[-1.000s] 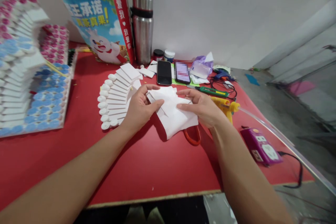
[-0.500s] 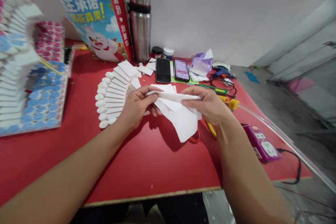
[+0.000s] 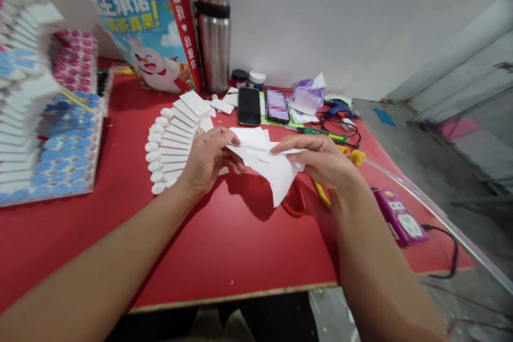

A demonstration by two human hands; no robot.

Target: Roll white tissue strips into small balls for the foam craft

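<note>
A folded sheet of white paper (image 3: 262, 165) hangs between my two hands, just above the red tabletop. My left hand (image 3: 210, 160) is closed on its left end, thumb along the upper edge. At the other end my right hand (image 3: 316, 155) pinches the fold between thumb and fingers. The lower part of the sheet droops to a point. Behind it lie more white sheets (image 3: 248, 133), partly covered. Left of my left hand, a fan of white cards with round white ends (image 3: 170, 144) rests on the table.
At the back stand a steel flask (image 3: 216, 37) and a printed bag (image 3: 148, 32). Two phones (image 3: 249, 107), a green cutter (image 3: 320, 132) and a tissue pack (image 3: 308, 97) lie behind my hands. Red-handled scissors (image 3: 295, 208) are below the paper. A purple power strip (image 3: 401, 219) sits right.
The paper's upper edge has been folded further over, and its hanging tip sits slightly higher. My right fingers have shifted a little left along the fold.
</note>
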